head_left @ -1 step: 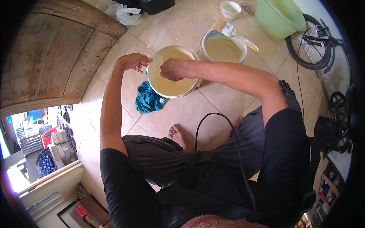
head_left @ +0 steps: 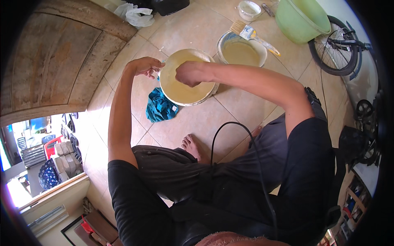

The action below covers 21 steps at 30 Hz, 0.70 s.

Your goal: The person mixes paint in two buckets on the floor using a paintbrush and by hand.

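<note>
A round bucket [head_left: 184, 95] with a pale yellowish inside stands on the tiled floor in front of me. My left hand [head_left: 147, 67] is at its left rim, thumb and forefinger closed at the edge and the other fingers curled outside. Over the bucket's opening, my right hand [head_left: 192, 74] is closed into a fist; whatever it may hold is hidden beneath the fingers. A crumpled teal cloth [head_left: 159, 107] lies on the floor against the bucket's lower left side. To the right sits a second bucket [head_left: 262, 61] holding cream-coloured liquid, with a wide paintbrush [head_left: 248, 33] across its rim.
Farther back are a small white tub [head_left: 248, 11] and a large green basin [head_left: 299, 24]. A bicycle wheel [head_left: 338, 45] stands at the right wall. A wooden panel [head_left: 53, 61] rises at the left, near a white plastic bag [head_left: 137, 15]. A black cable [head_left: 246, 129] loops before me.
My right hand has shifted slightly to the right over the bucket. The left hand stays at the rim.
</note>
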Each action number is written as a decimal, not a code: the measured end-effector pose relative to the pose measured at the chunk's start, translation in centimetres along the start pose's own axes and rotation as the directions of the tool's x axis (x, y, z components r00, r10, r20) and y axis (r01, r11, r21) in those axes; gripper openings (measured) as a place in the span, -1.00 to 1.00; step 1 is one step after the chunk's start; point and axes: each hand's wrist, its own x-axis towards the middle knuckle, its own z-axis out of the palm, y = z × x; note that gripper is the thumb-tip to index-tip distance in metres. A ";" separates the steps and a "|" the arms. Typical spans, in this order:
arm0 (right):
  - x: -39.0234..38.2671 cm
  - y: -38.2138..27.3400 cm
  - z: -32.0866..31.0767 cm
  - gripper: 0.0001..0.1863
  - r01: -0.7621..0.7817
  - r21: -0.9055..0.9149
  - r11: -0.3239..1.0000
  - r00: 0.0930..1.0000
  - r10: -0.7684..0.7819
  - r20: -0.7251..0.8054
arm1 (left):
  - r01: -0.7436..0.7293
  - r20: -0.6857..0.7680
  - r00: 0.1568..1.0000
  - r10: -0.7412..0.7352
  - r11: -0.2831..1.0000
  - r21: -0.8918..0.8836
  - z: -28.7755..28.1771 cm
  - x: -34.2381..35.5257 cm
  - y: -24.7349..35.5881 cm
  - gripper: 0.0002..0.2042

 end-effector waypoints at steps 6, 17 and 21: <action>-0.6 2.3 1.6 -0.91 -0.202 -0.156 0.967 0.948 0.153 -0.277 | -0.019 0.005 1.000 0.019 1.000 0.020 0.2 0.0 0.4 -0.72; 0.1 1.2 1.0 -0.92 -0.054 -0.031 0.998 0.999 0.054 -0.001 | -0.028 0.014 1.000 0.028 0.999 0.030 -0.1 0.2 0.1 -0.72; 0.0 2.5 1.2 -0.91 -0.155 -0.151 0.976 0.981 0.134 -0.142 | -0.012 0.009 1.000 0.012 1.000 0.013 0.0 0.1 0.2 -0.72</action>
